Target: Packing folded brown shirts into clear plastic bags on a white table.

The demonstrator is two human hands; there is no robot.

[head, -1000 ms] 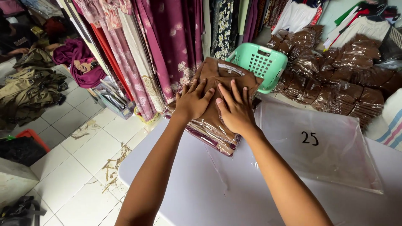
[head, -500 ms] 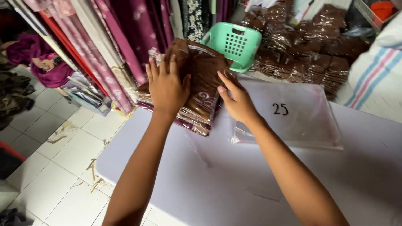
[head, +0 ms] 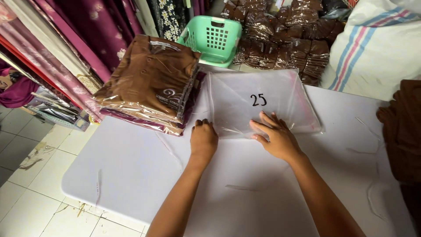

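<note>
A stack of clear plastic bags (head: 263,98) with a handwritten mark lies flat on the white table (head: 131,171). My right hand (head: 274,136) rests flat on its near edge, fingers spread. My left hand (head: 203,139) sits at the bags' near left corner with fingers curled under; whether it pinches the plastic is unclear. To the left stands a pile of folded brown shirts in clear bags (head: 151,83), apart from both hands.
A green plastic basket (head: 212,37) stands behind the pile. More packed brown garments (head: 285,39) are heaped at the back. A white striped sack (head: 377,48) sits at the right, brown cloth (head: 401,127) at the table's right edge, hanging fabrics (head: 66,39) on the left.
Both hands left the brown shirt pile and moved right and nearer, onto the near edge of the clear bags. The view shifted right.
</note>
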